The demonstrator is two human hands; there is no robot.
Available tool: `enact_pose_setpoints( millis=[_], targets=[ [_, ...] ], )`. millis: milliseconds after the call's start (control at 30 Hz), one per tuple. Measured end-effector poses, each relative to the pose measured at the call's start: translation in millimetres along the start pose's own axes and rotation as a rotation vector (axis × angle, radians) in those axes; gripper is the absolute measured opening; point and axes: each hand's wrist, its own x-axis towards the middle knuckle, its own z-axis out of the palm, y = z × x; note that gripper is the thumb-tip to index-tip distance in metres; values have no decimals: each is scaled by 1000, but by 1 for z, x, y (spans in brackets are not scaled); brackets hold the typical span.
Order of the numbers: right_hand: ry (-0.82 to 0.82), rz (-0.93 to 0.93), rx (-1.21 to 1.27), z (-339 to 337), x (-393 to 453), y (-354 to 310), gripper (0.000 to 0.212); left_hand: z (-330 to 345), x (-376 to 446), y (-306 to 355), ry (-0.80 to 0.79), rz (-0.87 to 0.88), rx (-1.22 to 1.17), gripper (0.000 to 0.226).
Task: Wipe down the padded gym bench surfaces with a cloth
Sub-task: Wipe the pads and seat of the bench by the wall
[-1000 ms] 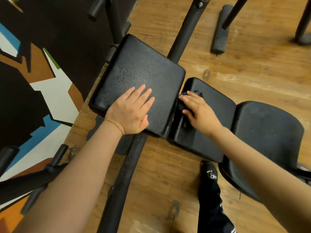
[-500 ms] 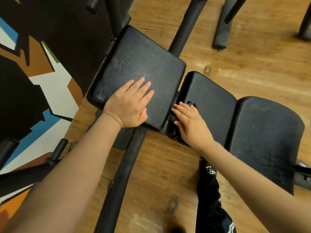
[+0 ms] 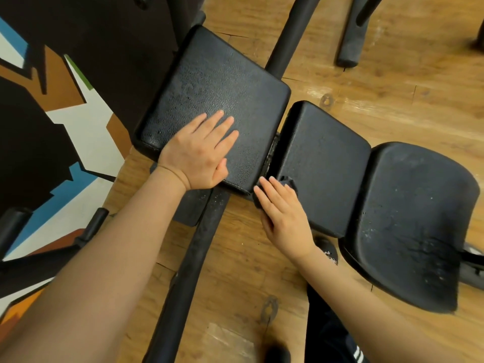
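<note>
Black cloth (image 3: pixel 286 183) lay under the flat right hand (image 3: pixel 284 213) at the middle pad's (image 3: pixel 322 166) near-left corner; the left hand (image 3: pixel 201 150) pressed flat on the adjacent pad (image 3: pixel 214 82). Next step, likely: wipe across the middle pad.

Wood plank floor (image 3: pixel 366 106) carries black bench frame bar (image 3: pixel 188 271) running up toward the pads. Three black pads in a row: left pad (image 3: pixel 217 82), middle pad (image 3: pixel 327 163), right pad (image 3: pixel 419 218), dusty and speckled. Left hand (image 3: pixel 199 153) rests flat on left pad. Right hand (image 3: pixel 285 216) presses dark cloth (image 3: pixel 288 183) on middle pad's near-left corner.
</note>
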Motion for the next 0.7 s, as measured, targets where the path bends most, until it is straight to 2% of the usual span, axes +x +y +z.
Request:
enact_pose_setpoints(
  millis=[133, 300, 433, 600, 700],
  targets=[
    [31, -49, -5, 2, -23, 20, 38, 0, 0, -2, -16, 1, 6, 54],
    [39, 195, -15, -18, -78, 56, 39, 1, -1, -1, -7, 6, 16, 53],
    [103, 290, -12, -11, -75, 45, 42, 1, 1, 0, -18, -2, 12, 53],
    [107, 96, 27, 10, -27, 12, 42, 0, 0, 1, -26, 5, 37, 52],
    [62, -9, 12, 10, -30, 22, 43, 0, 1, 0, -28, 2, 40, 52]
  ],
)
